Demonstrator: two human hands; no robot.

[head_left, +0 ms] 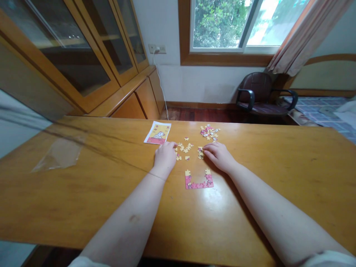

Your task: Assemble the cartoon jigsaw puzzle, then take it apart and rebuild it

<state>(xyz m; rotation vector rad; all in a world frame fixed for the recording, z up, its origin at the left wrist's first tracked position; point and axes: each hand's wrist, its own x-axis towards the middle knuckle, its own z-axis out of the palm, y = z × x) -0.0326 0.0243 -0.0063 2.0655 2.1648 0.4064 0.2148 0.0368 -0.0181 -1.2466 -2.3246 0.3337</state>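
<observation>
My left hand [165, 155] rests on the table with its fingers curled against yellow jigsaw pieces [178, 157], partly hidden by the fingertips. My right hand [218, 152] has its fingers closed at the edge of a short joined strip of yellow jigsaw pieces [200, 152]. Between the hands lie several loose yellow pieces [185, 148] and a single piece [187, 158]. Nearer to me is a joined U-shaped puzzle border [199, 185], pink along the bottom with yellow tips. Beyond my left hand lies a printed picture card [158, 132] with a white figure on yellow and pink.
A pile of mixed puzzle pieces [209, 132] sits near the far edge of the wooden table [111, 200]. A clear plastic bag [61, 152] lies at the left. Behind stand a glass-door cabinet [130, 100] and an armchair [257, 92].
</observation>
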